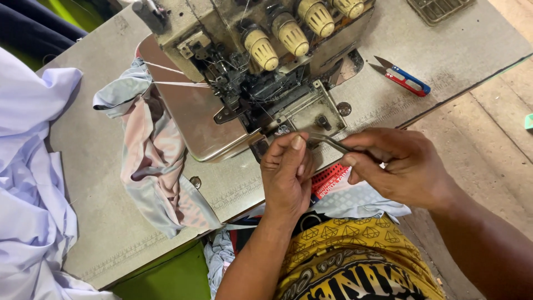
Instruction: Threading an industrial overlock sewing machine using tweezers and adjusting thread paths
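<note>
An overlock sewing machine (244, 66) with several cream tension knobs stands on a grey table (100, 183). My right hand (400, 166) pinches metal tweezers (328, 141), their tips pointing left toward the machine's open looper area. My left hand (286, 175) is just in front of the machine, fingers curled, thumb and forefinger pressed together near the tweezer tips; whether a thread is held there is too fine to tell. White threads (172, 83) run from the machine to the left.
A pale grey and pink garment (152, 161) drapes over the table left of the machine. White cloth (28, 183) is piled at the far left. Red and blue thread snips (405, 80) lie at the right rear. Wooden floor shows on the right.
</note>
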